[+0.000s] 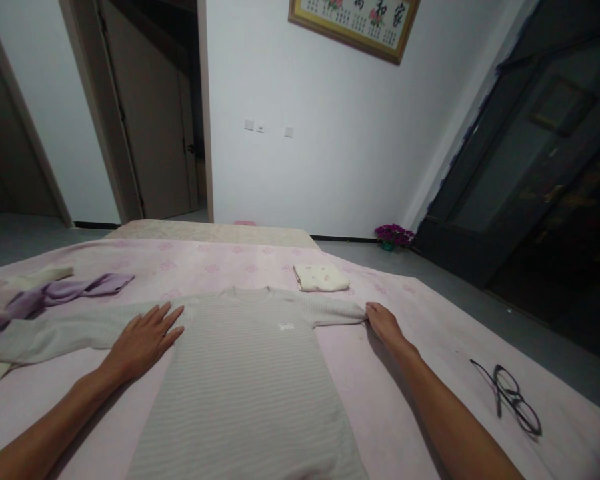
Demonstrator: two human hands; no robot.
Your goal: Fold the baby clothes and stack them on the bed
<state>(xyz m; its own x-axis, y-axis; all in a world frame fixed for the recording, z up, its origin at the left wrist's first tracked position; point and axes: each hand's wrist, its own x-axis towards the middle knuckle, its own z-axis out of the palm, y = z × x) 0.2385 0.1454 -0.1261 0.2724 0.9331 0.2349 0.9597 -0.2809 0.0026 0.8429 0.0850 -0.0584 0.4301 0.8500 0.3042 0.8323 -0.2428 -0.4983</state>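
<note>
A light grey striped long-sleeved shirt lies spread on a pink flowered bedsheet, collar at the far end, with small white lettering on the chest. My left hand rests flat on the left sleeve close to the shoulder, its fingers spread. At the other side, my right hand pinches the end of the right sleeve, which stretches out sideways and looks shorter than the left one. The shirt's lower hem runs out of view at the bottom.
A folded cream cloth lies beyond the right shoulder. Purple and cream clothes are heaped at the left, touching the left cuff. Black-framed glasses rest at the right. Purple flowers stand on the floor by the wall.
</note>
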